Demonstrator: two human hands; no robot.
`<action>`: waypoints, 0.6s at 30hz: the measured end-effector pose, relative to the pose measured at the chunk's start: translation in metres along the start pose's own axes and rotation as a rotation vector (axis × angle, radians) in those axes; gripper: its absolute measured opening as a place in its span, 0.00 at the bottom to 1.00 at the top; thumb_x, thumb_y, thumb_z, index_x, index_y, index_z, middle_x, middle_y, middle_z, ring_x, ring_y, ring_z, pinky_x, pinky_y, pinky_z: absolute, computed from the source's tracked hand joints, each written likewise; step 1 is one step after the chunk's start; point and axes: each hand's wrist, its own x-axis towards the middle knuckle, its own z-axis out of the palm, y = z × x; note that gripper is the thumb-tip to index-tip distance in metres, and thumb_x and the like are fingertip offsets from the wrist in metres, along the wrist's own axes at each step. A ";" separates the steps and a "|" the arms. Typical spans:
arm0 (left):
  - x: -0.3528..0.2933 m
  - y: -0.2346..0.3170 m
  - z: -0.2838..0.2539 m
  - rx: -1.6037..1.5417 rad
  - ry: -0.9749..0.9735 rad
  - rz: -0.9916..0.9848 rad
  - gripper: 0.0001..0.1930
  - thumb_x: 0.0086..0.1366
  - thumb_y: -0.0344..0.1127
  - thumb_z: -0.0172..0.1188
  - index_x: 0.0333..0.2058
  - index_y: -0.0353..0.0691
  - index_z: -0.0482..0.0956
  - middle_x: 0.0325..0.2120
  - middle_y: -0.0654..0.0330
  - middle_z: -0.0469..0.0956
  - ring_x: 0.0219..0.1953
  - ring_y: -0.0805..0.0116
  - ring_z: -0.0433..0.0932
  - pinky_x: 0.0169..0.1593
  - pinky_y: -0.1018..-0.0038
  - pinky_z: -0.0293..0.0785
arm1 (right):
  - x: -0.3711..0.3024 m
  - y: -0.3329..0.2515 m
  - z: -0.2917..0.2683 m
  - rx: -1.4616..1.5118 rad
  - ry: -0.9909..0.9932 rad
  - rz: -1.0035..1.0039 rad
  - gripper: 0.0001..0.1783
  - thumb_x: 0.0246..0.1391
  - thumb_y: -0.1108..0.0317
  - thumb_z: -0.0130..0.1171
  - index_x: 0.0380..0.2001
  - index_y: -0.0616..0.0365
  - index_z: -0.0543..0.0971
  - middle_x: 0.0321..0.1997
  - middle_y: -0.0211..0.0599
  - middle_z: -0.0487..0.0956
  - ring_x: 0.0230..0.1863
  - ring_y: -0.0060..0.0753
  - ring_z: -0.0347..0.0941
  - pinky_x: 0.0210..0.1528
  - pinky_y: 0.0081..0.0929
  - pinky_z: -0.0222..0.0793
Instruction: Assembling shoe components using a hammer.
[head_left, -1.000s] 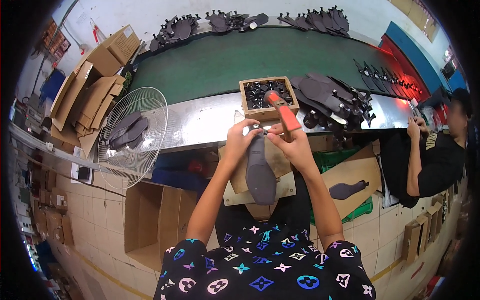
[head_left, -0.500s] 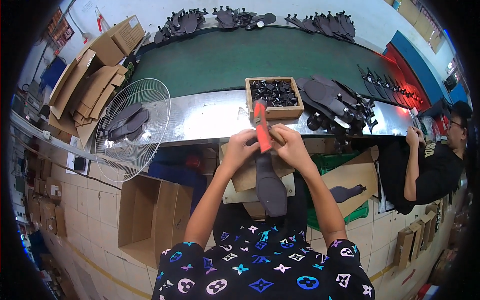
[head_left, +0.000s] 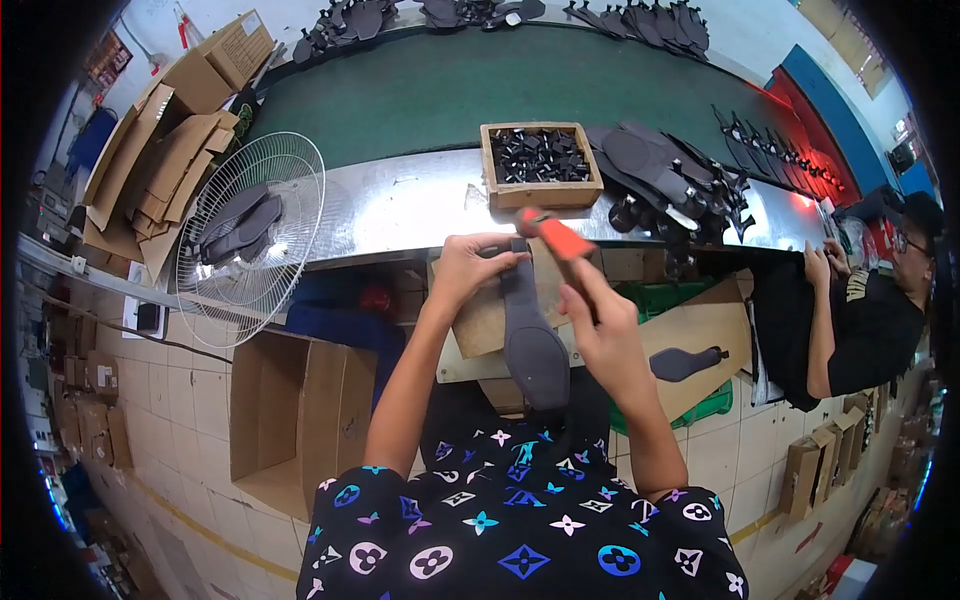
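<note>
A dark grey shoe insole [head_left: 537, 360] lies lengthwise over the work surface in front of me, its wide end toward my body. At its narrow far end, my left hand [head_left: 465, 272] pinches the tip between thumb and fingers, where a small black piece [head_left: 519, 244] shows. My right hand [head_left: 612, 335] is wrapped round a hammer [head_left: 563, 239] with a red-orange head, raised just right of that tip. The hammer's handle is mostly hidden by the hand. Beyond both hands stands a wooden box [head_left: 545, 199] full of small black parts [head_left: 540, 156].
A pile of insoles [head_left: 650, 170] lies right of the box. A wire fan guard [head_left: 250, 240] stands at left beside cardboard [head_left: 165, 190]. Another insole [head_left: 687, 363] rests on a board at right. A co-worker [head_left: 850, 320] sits far right. An open carton [head_left: 300, 420] stands on the floor.
The hammer, upright between both hands before, has tilted and swung right in my right hand. My right hand has moved down and right, away from the left. The narrow tip now shows in my left fingers.
</note>
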 end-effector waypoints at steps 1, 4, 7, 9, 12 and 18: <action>0.000 0.001 0.001 -0.006 -0.007 -0.006 0.12 0.59 0.28 0.68 0.42 0.34 0.86 0.33 0.64 0.85 0.33 0.80 0.79 0.41 0.81 0.77 | 0.002 -0.006 -0.002 -0.033 -0.126 0.125 0.19 0.64 0.73 0.55 0.57 0.67 0.72 0.27 0.41 0.77 0.24 0.26 0.72 0.29 0.26 0.69; -0.001 -0.005 -0.007 0.100 -0.035 -0.048 0.20 0.56 0.34 0.72 0.46 0.32 0.84 0.36 0.59 0.87 0.34 0.74 0.82 0.42 0.77 0.77 | 0.019 -0.031 -0.018 -0.036 -0.318 0.266 0.21 0.61 0.75 0.58 0.57 0.69 0.72 0.43 0.58 0.81 0.39 0.50 0.81 0.43 0.34 0.76; -0.005 -0.011 -0.008 0.342 0.037 0.077 0.41 0.53 0.42 0.75 0.62 0.32 0.69 0.42 0.53 0.85 0.44 0.61 0.84 0.48 0.71 0.77 | 0.007 -0.068 -0.034 0.024 -0.075 0.054 0.18 0.60 0.78 0.57 0.54 0.70 0.74 0.40 0.56 0.82 0.39 0.50 0.82 0.42 0.37 0.76; -0.002 -0.009 -0.008 0.430 -0.042 0.120 0.57 0.52 0.51 0.74 0.71 0.34 0.47 0.50 0.52 0.82 0.58 0.51 0.76 0.63 0.59 0.66 | 0.010 -0.052 -0.019 -0.149 0.146 -0.323 0.16 0.60 0.78 0.57 0.51 0.70 0.74 0.38 0.55 0.82 0.39 0.52 0.82 0.42 0.38 0.76; -0.007 0.005 -0.005 0.691 -0.031 0.109 0.59 0.56 0.58 0.68 0.72 0.35 0.40 0.55 0.60 0.79 0.68 0.55 0.64 0.73 0.48 0.36 | 0.004 -0.002 0.003 -0.078 -0.180 0.163 0.16 0.59 0.77 0.58 0.51 0.69 0.74 0.38 0.56 0.82 0.38 0.53 0.82 0.39 0.39 0.76; -0.009 -0.011 -0.012 0.716 -0.052 0.128 0.44 0.55 0.56 0.69 0.67 0.48 0.62 0.54 0.62 0.80 0.68 0.57 0.65 0.74 0.46 0.36 | 0.004 -0.056 -0.031 -0.104 0.026 -0.111 0.16 0.61 0.77 0.57 0.52 0.68 0.74 0.42 0.55 0.82 0.39 0.59 0.81 0.38 0.35 0.76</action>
